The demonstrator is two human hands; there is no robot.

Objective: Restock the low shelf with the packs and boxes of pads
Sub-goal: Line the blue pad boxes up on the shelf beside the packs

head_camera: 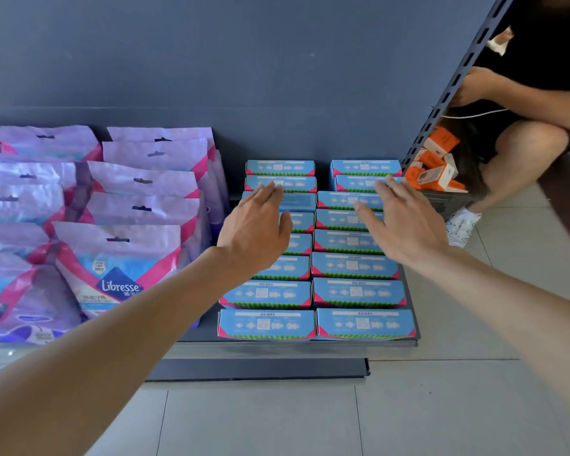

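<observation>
Two columns of blue boxes of pads [356, 292] with pink corners fill the right part of the low dark shelf [297, 343]. Purple and pink Libresse packs [119, 258] stand in rows on its left part. My left hand [257, 228] hovers flat over the left column of boxes, fingers stretched toward the back. Over the right column my right hand [405, 218] is spread the same way. Neither hand holds anything, and each hides parts of the boxes under it.
A slotted shelf upright [458, 80] rises at the right. Behind it a person in black [533, 103] sits beside a dark crate of orange and white boxes [438, 169]. Grey floor tiles [277, 419] lie in front of the shelf.
</observation>
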